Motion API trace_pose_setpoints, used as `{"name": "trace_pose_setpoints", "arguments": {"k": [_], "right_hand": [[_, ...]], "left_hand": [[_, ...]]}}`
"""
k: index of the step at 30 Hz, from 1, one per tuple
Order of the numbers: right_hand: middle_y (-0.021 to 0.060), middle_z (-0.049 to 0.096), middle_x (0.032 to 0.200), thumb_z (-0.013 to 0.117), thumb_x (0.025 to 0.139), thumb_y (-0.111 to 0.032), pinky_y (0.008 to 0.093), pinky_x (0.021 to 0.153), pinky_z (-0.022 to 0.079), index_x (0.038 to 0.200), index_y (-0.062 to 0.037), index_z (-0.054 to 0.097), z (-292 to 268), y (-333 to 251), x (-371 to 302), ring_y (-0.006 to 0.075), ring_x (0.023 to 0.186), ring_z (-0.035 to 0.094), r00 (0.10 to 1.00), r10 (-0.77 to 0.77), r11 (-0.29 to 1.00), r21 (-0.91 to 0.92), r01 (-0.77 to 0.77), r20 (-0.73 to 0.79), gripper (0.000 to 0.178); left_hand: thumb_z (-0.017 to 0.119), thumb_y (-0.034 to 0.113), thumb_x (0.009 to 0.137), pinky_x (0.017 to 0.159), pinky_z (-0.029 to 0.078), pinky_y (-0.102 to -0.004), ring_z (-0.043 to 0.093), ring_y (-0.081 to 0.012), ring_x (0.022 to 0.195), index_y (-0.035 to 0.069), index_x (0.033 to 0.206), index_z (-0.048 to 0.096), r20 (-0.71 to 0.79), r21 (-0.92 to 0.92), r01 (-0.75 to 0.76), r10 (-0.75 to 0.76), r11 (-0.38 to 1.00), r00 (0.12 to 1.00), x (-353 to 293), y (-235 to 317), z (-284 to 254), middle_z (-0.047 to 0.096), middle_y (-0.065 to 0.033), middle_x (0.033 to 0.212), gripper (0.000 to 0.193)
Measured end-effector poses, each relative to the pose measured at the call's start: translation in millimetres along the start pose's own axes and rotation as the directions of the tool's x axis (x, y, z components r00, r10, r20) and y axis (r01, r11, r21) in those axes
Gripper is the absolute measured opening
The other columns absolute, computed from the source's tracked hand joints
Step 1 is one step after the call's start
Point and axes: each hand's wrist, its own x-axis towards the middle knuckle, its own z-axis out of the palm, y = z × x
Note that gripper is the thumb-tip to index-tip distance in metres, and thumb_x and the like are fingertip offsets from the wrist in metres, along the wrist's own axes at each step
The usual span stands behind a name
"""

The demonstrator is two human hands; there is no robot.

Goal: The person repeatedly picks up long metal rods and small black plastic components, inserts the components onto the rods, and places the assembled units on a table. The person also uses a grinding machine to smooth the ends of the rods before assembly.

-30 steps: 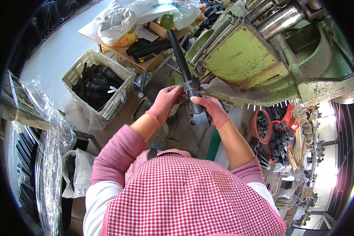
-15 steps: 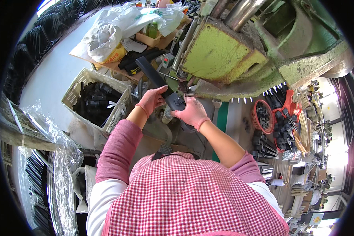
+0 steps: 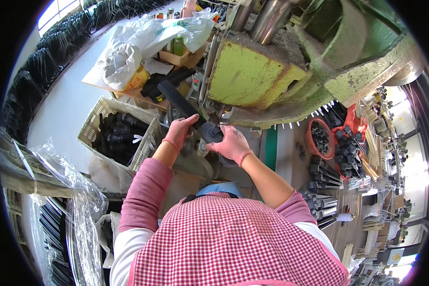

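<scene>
One long black part (image 3: pixel 178 101), slanting up-left, held just left of the green machine (image 3: pixel 255 76). Left hand (image 3: pixel 179 133) half-curled against its left edge; right hand (image 3: pixel 233 144) bent over the lower end, thumb and fingers spanning it. Cream crate (image 3: pixel 151 138) of black pieces (image 3: pixel 121 136) left of both hands.

The apron (image 3: pixel 238 240) has tiny red and white checks. The sleeves (image 3: pixel 145 190) are pink, then white higher up. The bar (image 3: pixel 180 102) is black, the machine (image 3: pixel 248 76) green, the crate (image 3: pixel 148 145) cream, the basket (image 3: pixel 311 144) red.
</scene>
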Motion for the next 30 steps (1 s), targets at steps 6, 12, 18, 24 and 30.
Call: {"name": "trace_pose_setpoints", "arguments": {"k": [6,12,18,24,30], "right_hand": [[0.0222,0.069,0.1,0.08,0.065,-0.044,0.0421,0.085,0.054,0.101,-0.0003,0.068,8,4,-1,0.0363,0.094,0.068,0.995,-0.076,0.995,-0.078,0.07,-0.067,0.058],[0.0249,0.07,0.094,0.076,0.066,-0.041,0.0423,0.082,0.055,0.094,0.0087,0.065,-16,-16,-13,0.0377,0.092,0.069,0.991,0.104,0.995,-0.015,-0.103,0.088,0.058],[0.0212,0.069,0.108,0.078,0.067,-0.038,0.04,0.086,0.052,0.112,0.0051,0.064,-60,-11,-8,0.0339,0.103,0.067,0.964,0.104,0.992,0.039,-0.117,0.243,0.064],[0.0226,0.068,0.106,0.08,0.062,-0.038,0.0412,0.084,0.051,0.116,0.0078,0.047,-63,105,-102,0.0376,0.103,0.065,0.932,0.363,0.913,0.199,-0.357,0.009,0.078],[0.0143,0.064,0.113,0.089,0.065,-0.026,0.0349,0.085,0.051,0.117,0.0057,0.058,-87,244,-235,0.0202,0.102,0.062,0.718,0.687,0.424,0.862,-0.278,-0.106,0.069]], "left_hand": [[0.062,0.032,0.094,0.063,0.044,-0.022,0.052,-0.0073,0.072,0.012,0.112,0.072,0.085,0.079,-0.089,0.083,0.993,0.993,-9,-4,-13,0.059,0.0053,0.084,0.029],[0.063,0.024,0.095,0.063,0.048,-0.024,0.051,-0.007,0.068,0.012,0.098,0.07,0.038,0.012,-0.028,0.027,1.0,0.999,1,4,-20,0.053,0.0047,0.074,0.015],[0.057,0.035,0.101,0.082,0.05,-0.032,0.055,-0.0112,0.077,0.011,0.111,0.064,0.194,-0.305,-0.251,0.319,0.918,0.928,12,36,-19,0.062,0.001,0.088,0.027],[0.064,0.044,0.09,0.071,0.046,-0.032,0.047,-0.0129,0.062,0.016,0.105,0.063,0.065,-0.227,-0.048,0.064,0.973,0.996,50,1,-57,0.054,0.0059,0.073,0.031],[0.06,0.045,0.093,0.086,0.049,-0.0398,0.058,-0.0194,0.083,0.017,0.104,0.064,-0.117,-0.287,0.099,-0.137,0.953,0.984,82,-94,-158,0.061,0.0025,0.088,0.03]]}}
